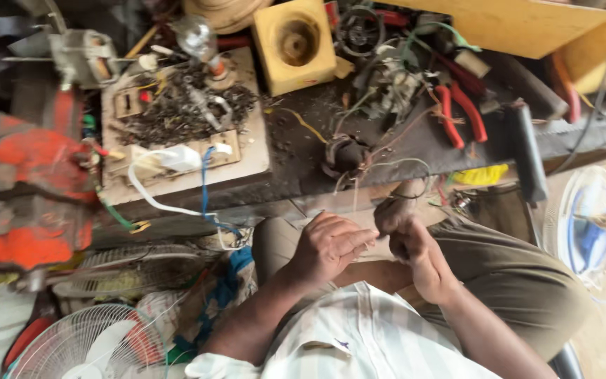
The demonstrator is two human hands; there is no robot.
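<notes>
Both hands work close together over the lap, just below the desk (296, 158) edge: the left hand (327, 245) pinches thin wires (356, 193), the right hand (408, 242) is fisted around them. The wires rise to a small coil (345, 156) on the cluttered desk's edge, with a fan (85, 344) crowding the left.

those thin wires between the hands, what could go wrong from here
1. The thin wires run taut from the small motor coil at the bench edge to the left hand and right hand; a tug might snap them or drag the coil off.
2. Loose wires and red pliers clutter the bench nearby and could snag.
</notes>
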